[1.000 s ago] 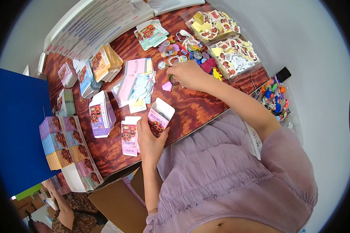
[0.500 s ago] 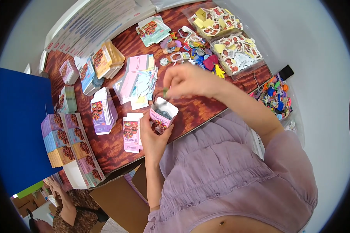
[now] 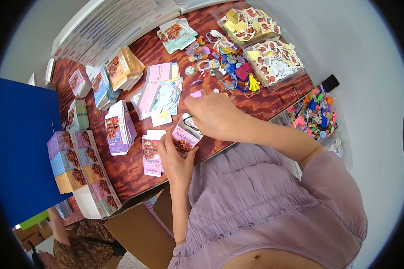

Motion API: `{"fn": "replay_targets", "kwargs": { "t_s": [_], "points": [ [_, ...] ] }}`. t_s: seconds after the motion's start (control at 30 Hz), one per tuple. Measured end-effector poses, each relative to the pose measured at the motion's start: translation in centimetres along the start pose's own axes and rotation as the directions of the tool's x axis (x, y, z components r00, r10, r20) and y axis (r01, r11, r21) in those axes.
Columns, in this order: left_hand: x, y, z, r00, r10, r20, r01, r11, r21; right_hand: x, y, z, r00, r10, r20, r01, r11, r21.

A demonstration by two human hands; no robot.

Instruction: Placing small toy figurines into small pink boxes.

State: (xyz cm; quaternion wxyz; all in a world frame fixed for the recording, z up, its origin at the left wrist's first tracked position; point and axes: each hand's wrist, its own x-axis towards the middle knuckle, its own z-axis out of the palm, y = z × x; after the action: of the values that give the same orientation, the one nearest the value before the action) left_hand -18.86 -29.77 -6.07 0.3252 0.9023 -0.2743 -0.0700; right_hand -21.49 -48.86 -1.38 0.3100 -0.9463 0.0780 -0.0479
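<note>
My left hand [image 3: 177, 162] is wrapped round a small pink carton [image 3: 184, 140] with printed figures, tilted with its top open. A black cord [image 3: 188, 120] loops out of the carton's mouth and passes under the fingers of my right hand [image 3: 213, 115]. That hand is closed over the opening, and its fingertips are partly hidden. Just beyond its knuckles shows a small pink piece [image 3: 195, 94]; I cannot tell whether it touches the hand. Beside my left fingers lies a flat pink carton [image 3: 151, 154].
Paper cards [image 3: 159, 96] and stacked flat cartons [image 3: 120, 127] lie to the left. Small trinkets [image 3: 231, 67] are heaped at the back, near a clear tray [image 3: 274, 83] of stickers. A bag of colourful trinkets [image 3: 316, 114] hangs right. An open cardboard box [image 3: 139, 228] stands below the table; another person [image 3: 87, 246] is lower left.
My right hand has come down to the carton's mouth, and the black cord now loops out there. The left hand stays on the carton. The other person's arm has shifted.
</note>
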Motion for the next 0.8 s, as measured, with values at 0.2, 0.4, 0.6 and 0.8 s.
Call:
{"fn": "replay_targets", "kwargs": {
  "t_s": [0.2,0.4,0.6,0.8],
  "points": [
    [0.5,0.4,0.6,1.0,-0.013,0.008,0.014,0.993,-0.114,0.3,0.1,1.4,0.984,-0.067,0.167,0.074,0.997,-0.035],
    [0.6,-0.6,1.1,0.998,-0.056,-0.021,0.05,0.974,-0.22,-0.8,-0.1,2.9,0.978,-0.189,-0.09,0.199,0.972,0.123],
    [1.8,0.8,2.4,1.0,-0.002,0.001,0.002,0.927,-0.375,-3.4,0.4,0.2,0.844,-0.249,-0.474,0.309,0.95,0.051],
    [1.8,1.6,2.4,0.994,-0.054,0.091,0.088,0.905,-0.417,-5.8,10.0,-5.3,0.866,0.25,-0.434,-0.176,0.963,0.204]
  ]
}}
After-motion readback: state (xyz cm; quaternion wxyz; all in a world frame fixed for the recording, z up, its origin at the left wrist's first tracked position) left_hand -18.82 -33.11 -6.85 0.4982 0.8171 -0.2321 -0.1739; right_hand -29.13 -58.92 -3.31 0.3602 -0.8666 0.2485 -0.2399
